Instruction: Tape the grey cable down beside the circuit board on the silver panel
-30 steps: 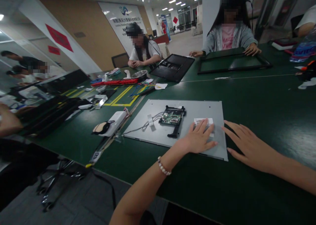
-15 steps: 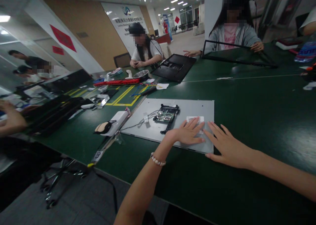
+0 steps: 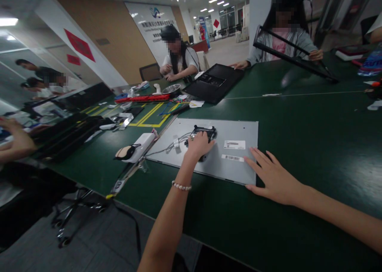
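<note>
A grey metal panel (image 3: 235,131) lies flat on the green table (image 3: 313,121). A small circuit board in a black bracket (image 3: 205,131) sits on the panel, with thin wires (image 3: 167,146) running left. My left hand (image 3: 198,144) rests on the board, fingers curled over it. My right hand (image 3: 273,176) lies flat with fingers spread on the panel's near right corner. Two white labels (image 3: 234,144) show on the panel between my hands.
A white box with a dark pouch (image 3: 134,148) lies left of the panel. Across the table one person tilts up a black frame (image 3: 294,53); a black back cover (image 3: 215,81) lies before another. Tools and a red strip (image 3: 140,99) clutter the far left. A chair base (image 3: 70,216) stands below.
My left hand has moved from the white label leftward onto the circuit board. My right hand has slid in onto the panel's corner. The person opposite has raised the black frame.
</note>
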Demonstrator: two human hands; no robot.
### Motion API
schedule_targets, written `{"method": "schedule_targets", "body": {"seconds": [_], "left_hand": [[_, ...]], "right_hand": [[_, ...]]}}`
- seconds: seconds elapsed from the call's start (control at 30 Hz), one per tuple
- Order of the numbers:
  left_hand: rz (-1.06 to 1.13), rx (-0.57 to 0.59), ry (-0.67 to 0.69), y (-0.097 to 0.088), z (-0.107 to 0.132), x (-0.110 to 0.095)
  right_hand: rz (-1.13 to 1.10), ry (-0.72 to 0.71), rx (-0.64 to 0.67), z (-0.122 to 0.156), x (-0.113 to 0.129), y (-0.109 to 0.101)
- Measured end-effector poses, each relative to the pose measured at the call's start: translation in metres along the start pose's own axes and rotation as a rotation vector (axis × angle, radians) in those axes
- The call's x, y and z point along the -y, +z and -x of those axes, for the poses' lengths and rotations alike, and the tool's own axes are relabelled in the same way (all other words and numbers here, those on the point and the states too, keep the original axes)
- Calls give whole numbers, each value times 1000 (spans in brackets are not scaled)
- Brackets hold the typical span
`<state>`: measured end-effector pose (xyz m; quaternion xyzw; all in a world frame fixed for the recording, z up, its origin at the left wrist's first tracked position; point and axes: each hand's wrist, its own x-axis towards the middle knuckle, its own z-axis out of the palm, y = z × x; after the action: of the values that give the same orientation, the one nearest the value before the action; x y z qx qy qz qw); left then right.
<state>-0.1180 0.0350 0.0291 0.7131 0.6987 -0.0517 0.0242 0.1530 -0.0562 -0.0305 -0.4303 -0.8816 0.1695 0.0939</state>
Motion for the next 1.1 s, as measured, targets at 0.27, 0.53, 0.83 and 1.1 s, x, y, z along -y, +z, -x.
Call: {"method": "schedule_targets", "body": {"seconds": [0.27,0.53,0.83,1.1], "left_hand": [[19,-109,-103,12,-44,7],[-9,-219,-182,22,-78,19],[26,-89,-123,14,-80,29],[133,-221,-249,-30,-93,81]], "right_hand": [[-5,-1,25,-1,0,-4],[-8,6,49,-2,4,-11],[-16,18,61,-1,5,-13],[-19,9,56,-1,3,-12]]}}
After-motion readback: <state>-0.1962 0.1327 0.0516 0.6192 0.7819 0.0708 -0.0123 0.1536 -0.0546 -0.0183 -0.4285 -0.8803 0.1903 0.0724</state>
